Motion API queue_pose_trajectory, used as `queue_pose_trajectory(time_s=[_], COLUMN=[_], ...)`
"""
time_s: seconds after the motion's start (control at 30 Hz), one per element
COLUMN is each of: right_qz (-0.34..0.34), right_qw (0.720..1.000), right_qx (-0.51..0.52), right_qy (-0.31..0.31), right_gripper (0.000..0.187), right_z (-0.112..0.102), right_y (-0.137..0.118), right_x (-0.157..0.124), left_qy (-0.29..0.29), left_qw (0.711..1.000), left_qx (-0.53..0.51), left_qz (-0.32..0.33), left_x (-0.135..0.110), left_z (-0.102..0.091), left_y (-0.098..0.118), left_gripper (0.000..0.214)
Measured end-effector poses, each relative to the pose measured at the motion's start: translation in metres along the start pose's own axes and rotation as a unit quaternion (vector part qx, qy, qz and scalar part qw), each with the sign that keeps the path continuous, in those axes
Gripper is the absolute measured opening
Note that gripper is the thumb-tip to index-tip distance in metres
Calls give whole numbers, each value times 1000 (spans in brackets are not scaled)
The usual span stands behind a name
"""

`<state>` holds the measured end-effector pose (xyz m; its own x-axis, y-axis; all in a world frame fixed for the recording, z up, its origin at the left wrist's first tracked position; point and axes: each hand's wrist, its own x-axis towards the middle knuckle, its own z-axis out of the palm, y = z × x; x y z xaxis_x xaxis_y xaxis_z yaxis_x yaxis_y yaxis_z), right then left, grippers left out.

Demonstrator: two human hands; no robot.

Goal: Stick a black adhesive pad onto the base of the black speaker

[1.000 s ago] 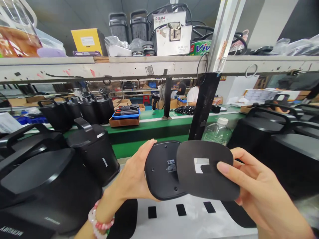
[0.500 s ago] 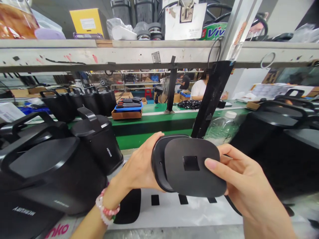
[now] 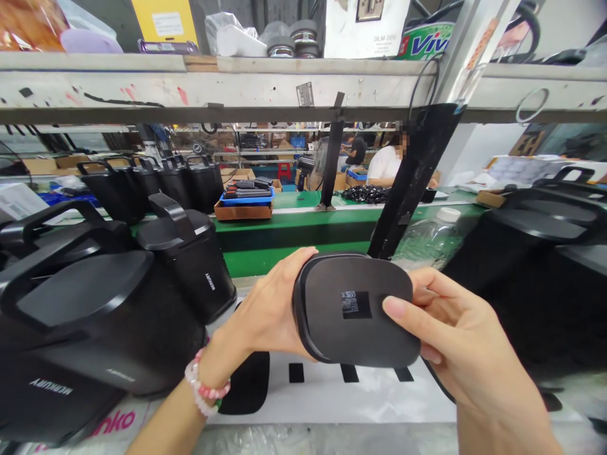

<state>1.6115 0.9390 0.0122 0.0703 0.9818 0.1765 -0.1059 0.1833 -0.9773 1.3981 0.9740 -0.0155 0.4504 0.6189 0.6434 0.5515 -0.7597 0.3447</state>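
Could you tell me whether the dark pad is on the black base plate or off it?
On: the dark pad covers the base plate, whose label shows through its cutout.

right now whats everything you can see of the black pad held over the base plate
The black pad is a thin, matte, rounded-square sheet, foam-like by its look. A small square cutout at its middle shows a label beneath. It faces the camera, laid over the black base plate, whose rim shows along its left edge. The right hand pinches its right side; the left hand holds the plate.

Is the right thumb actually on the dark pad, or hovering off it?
Touching. In the head view the right hand's thumb lies flat on the dark pad, beside its square cutout, with no gap showing.
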Motion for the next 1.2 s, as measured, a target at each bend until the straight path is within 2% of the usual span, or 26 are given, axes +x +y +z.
queue_pose_trajectory(time_s=[0.3, 0.57, 0.77, 0.93, 1.07, 1.2], right_qz=[-7, -12, -34, -13, -26, -8], right_qw=[1000, 1000, 997, 999, 999, 1000], right_qx=[23, 1, 10, 20, 16, 19], right_qy=[-9, -14, -69, -24, -41, -21], right_gripper=[31, 32, 27, 28, 28, 28], right_z=[2, -1, -7, -3, -2, -2], right_y=[0, 0, 4, 2, 3, 4], right_x=[1, 2, 8, 5, 5, 3], left_qy=[1, -9, 0, -1, -3, 3], left_qw=[1000, 1000, 1000, 1000, 1000, 1000], left_qx=[1, 8, 3, 6, 8, 10], left_qz=[3, -1, 9, 1, 2, 14], left_x=[0, 0, 0, 0, 0, 0], left_z=[0, 0, 1, 1, 0, 1], left_y=[0, -1, -1, 0, 0, 0], left_gripper=[115, 119, 117, 117, 117, 115])
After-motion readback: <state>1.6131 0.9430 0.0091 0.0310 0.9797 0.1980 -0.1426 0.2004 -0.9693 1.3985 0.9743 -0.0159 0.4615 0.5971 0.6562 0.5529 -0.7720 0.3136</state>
